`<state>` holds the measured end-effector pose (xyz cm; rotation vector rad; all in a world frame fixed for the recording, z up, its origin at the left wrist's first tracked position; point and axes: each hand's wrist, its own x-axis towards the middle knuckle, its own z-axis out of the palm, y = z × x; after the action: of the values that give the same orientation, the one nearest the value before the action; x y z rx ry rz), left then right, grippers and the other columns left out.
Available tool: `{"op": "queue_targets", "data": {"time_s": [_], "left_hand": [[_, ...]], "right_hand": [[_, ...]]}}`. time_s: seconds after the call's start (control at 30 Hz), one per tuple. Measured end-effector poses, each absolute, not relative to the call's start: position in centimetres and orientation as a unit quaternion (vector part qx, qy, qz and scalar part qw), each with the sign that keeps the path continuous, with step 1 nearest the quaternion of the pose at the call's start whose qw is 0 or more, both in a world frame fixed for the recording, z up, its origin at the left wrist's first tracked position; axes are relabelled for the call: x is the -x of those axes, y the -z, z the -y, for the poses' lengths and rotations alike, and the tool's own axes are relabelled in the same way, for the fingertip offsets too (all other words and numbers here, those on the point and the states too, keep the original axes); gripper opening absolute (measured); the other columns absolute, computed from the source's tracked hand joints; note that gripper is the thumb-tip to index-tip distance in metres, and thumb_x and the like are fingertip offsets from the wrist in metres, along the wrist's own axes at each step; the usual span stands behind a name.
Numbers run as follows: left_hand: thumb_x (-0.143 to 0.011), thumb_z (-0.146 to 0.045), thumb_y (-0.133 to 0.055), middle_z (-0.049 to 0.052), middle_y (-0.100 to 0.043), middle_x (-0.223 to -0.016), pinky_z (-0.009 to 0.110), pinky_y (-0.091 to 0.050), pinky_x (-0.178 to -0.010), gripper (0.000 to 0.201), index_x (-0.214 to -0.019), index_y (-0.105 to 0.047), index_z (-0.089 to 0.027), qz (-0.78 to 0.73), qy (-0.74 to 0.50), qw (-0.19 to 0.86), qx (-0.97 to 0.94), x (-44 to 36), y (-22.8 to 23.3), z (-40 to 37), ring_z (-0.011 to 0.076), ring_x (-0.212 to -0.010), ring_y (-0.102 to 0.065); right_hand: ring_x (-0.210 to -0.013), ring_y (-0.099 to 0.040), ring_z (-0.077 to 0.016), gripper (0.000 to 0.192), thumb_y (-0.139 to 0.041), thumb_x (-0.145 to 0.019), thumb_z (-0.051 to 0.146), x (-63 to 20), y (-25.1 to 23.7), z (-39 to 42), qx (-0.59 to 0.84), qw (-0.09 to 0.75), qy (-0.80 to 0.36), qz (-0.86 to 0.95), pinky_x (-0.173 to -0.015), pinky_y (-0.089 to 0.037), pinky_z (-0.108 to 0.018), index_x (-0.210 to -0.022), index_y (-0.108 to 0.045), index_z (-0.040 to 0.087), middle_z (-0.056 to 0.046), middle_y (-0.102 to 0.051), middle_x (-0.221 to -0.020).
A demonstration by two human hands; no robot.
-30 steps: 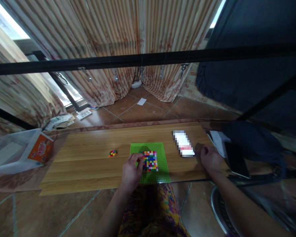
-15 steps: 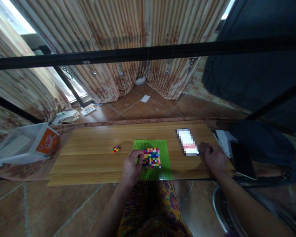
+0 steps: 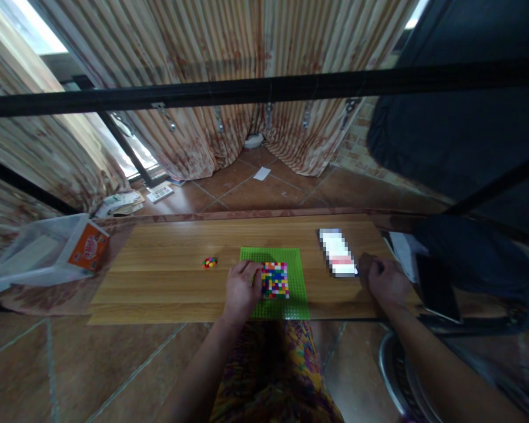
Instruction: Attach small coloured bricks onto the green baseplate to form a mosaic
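floor: reddish-brown terracotta tiles [image 3: 264, 197] | bench: long light-oak wooden bench [image 3: 167, 282] | back: striped beige curtains [image 3: 211, 70] — daylight at upper-left window [image 3: 35, 41] | front: black metal crossbar [image 3: 247, 91] | right: dark blue cloth [image 3: 458, 117]

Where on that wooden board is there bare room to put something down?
Bare wood lies between the little brick pile and the board's left end, and along the far edge behind the green baseplate. It is crowded from the left hand to the right hand.

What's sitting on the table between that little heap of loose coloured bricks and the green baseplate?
Nothing: in the head view, only bare wooden table separates the loose bricks from the green baseplate.
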<state>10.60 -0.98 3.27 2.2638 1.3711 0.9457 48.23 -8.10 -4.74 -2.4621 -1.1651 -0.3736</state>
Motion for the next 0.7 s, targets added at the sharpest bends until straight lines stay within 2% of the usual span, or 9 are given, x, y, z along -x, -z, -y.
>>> {"op": "queue_targets", "data": {"time_s": [0.3,0.5,0.6,0.7], "left_hand": [[-0.092,-0.018,-0.053,0.005,-0.069,-0.092,0.034,-0.049,-0.085,0.015,-0.090,-0.068,-0.020,-0.475,-0.347,0.163,-0.792,-10.9,-3.4,1.0,0.0191,-0.090,-0.063],[-0.092,-0.020,-0.054,0.007,-0.068,-0.098,0.039,-0.047,-0.091,0.015,-0.091,-0.069,-0.021,-0.474,-0.353,0.147,-0.794,-10.7,-2.7,1.1,0.0208,-0.096,-0.062],[-0.089,-0.019,-0.056,0.007,-0.067,-0.102,0.040,-0.047,-0.092,0.013,-0.089,-0.069,-0.022,-0.481,-0.361,0.170,-0.781,-10.9,-2.6,1.0,0.0217,-0.099,-0.061],[-0.085,-0.016,-0.058,0.007,-0.066,-0.101,0.038,-0.048,-0.092,0.011,-0.083,-0.067,-0.021,-0.489,-0.397,0.236,-0.740,-11.2,-2.5,0.9,0.0206,-0.099,-0.061]], "right_hand": [[-0.077,-0.057,-0.0218,0.034,-0.043,-0.090,0.034,-48.6,5.1,8.2,0.871,0.197,0.143,0.426,-0.065,-0.039,-0.031,-0.094,-0.069,0.012,-0.013,-0.065,-0.086],[-0.076,-0.057,-0.0222,0.036,-0.040,-0.091,0.035,-48.6,5.0,8.2,0.872,0.187,0.142,0.430,-0.064,-0.038,-0.031,-0.093,-0.069,0.013,-0.013,-0.066,-0.085],[-0.077,-0.058,-0.0225,0.037,-0.040,-0.091,0.035,-48.7,5.0,8.3,0.872,0.185,0.139,0.432,-0.064,-0.038,-0.031,-0.093,-0.069,0.013,-0.014,-0.066,-0.085],[-0.079,-0.058,-0.0230,0.036,-0.041,-0.090,0.034,-48.8,5.1,8.3,0.868,0.186,0.141,0.439,-0.065,-0.039,-0.031,-0.093,-0.069,0.012,-0.014,-0.066,-0.086]]}}
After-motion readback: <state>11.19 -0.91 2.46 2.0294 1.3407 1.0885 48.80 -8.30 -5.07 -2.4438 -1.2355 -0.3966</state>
